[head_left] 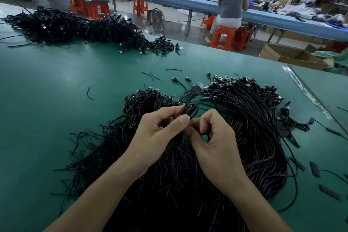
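A big heap of loose black USB cables [250,118] lies on the green table [56,100] right in front of me. My left hand [158,135] pinches a small coiled black cable [190,109] between thumb and fingers, holding it just above the heap. My right hand [214,137] meets it from the right, its fingers curled and pinching the same coil at its lower end. A blurred USB plug [197,87] sticks up beyond the coil.
A second heap of black cables [75,28] lies at the far left of the table. Short black tie strips [314,169] are scattered at the right. A person sits on an orange stool [226,37] beyond the table. Open cardboard boxes [290,56] stand at the right.
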{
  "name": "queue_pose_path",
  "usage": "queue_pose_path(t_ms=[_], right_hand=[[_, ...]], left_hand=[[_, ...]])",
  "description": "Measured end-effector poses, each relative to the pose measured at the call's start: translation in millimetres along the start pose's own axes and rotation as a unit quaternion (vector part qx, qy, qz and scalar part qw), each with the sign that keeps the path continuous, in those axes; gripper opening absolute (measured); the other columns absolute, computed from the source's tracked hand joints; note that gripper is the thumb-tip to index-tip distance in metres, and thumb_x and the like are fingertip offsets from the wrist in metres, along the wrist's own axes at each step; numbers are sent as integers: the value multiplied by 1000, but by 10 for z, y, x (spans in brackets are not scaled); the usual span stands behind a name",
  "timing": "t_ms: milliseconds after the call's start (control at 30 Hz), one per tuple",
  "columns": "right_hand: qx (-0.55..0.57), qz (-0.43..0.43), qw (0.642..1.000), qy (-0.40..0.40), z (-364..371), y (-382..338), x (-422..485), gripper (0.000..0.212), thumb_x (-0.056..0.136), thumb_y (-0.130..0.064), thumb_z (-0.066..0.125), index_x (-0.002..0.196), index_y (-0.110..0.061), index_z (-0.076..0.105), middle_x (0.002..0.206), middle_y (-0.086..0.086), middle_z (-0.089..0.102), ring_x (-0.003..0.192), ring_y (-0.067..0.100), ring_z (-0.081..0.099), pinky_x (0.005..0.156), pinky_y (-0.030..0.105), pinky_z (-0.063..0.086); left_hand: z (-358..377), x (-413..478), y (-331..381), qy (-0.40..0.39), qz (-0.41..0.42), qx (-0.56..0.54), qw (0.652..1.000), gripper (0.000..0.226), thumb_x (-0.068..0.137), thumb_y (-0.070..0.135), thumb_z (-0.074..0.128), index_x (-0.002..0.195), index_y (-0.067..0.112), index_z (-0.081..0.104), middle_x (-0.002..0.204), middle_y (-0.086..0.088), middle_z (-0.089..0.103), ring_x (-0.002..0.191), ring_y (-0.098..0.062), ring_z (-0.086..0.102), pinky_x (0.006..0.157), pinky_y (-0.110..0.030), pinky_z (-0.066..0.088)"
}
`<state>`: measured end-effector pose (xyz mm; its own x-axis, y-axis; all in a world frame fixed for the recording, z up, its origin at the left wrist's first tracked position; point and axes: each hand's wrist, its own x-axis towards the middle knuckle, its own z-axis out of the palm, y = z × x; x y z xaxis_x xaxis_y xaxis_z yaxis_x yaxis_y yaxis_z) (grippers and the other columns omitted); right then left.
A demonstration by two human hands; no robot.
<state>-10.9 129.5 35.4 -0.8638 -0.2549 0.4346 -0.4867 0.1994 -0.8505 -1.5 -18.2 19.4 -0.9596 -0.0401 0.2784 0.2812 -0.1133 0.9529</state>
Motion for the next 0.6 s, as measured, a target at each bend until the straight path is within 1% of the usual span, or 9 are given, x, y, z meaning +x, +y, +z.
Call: queue_pose_path(t_ms=[33, 100, 167, 267, 333, 400, 467, 533, 600], right_hand=[[15, 15, 1000, -2, -12, 18, 2, 42, 90, -6, 69, 71, -22, 35, 70, -7, 59, 65, 28, 54, 56, 40, 49], [26, 43, 999, -9, -34, 65, 3, 41, 89, 1, 67, 72, -16, 34, 65, -11, 57, 56, 7, 48, 53, 23, 45], [40, 70, 996, -24, -48, 105, 7, 42, 89, 7, 65, 71, -11, 31, 59, -10, 47, 52, 1, 38, 49, 15, 37], [144, 136, 978, -58, -47, 125, 11, 44, 89, 14, 58, 71, -13, 29, 66, 7, 53, 55, 6, 50, 51, 17, 43], [191, 198, 960, -55, -50, 152, 27, 43, 92, 12, 56, 70, -16, 31, 67, 7, 57, 58, 7, 53, 55, 19, 45], [270, 263, 924, -58, -77, 203, 37, 42, 92, 10, 55, 69, -18, 35, 64, 4, 55, 59, 10, 50, 55, 20, 45], [367, 326, 869, -63, -119, 236, 37, 38, 85, 6, 62, 67, -19, 38, 62, 4, 52, 53, 11, 51, 47, 21, 44], [408, 358, 837, -69, -164, 270, 39, 30, 74, -1, 66, 67, -17, 42, 63, 6, 56, 50, 12, 54, 45, 22, 45], [338, 354, 870, -64, -242, 347, 58, 26, 74, -8, 70, 70, -16, 46, 68, 9, 64, 53, 12, 56, 50, 24, 46]], left_hand=[[-37, -9, -27, -3, 0, 17, 1000, 30, 87, 29, 72, 115, 20, 73, 90, -2, 68, 83, -17, 59, 77, -23, 51], [-111, -36, -66, -29, 20, 81, 996, 31, 84, 24, 75, 115, 29, 73, 85, 10, 59, 74, -14, 47, 65, -23, 42], [-162, -66, -98, -66, 56, 130, 988, 36, 83, 14, 73, 111, 37, 74, 95, 10, 61, 78, -10, 52, 62, -26, 43], [-188, -86, -192, -77, 169, 258, 948, 33, 88, 13, 67, 110, 37, 73, 108, 12, 63, 98, -19, 60, 77, -29, 50], [-188, -73, -244, -57, 250, 335, 907, 27, 91, 16, 64, 112, 31, 74, 110, 11, 65, 102, -17, 59, 85, -29, 50], [-196, -51, -294, -49, 312, 378, 870, 28, 92, 6, 68, 113, 24, 73, 110, 6, 67, 101, -18, 59, 86, -28, 50], [-215, -28, -326, -72, 351, 399, 844, 25, 97, 5, 62, 117, 18, 70, 113, 3, 67, 102, -18, 60, 88, -29, 50], [-215, -2, -336, -95, 331, 401, 849, 20, 102, 20, 54, 120, 18, 63, 115, 8, 66, 104, -14, 60, 89, -27, 50], [-173, 29, -333, -81, 253, 411, 872, 27, 100, 34, 53, 124, 23, 58, 111, 18, 61, 100, -1, 56, 87, -24, 50]])
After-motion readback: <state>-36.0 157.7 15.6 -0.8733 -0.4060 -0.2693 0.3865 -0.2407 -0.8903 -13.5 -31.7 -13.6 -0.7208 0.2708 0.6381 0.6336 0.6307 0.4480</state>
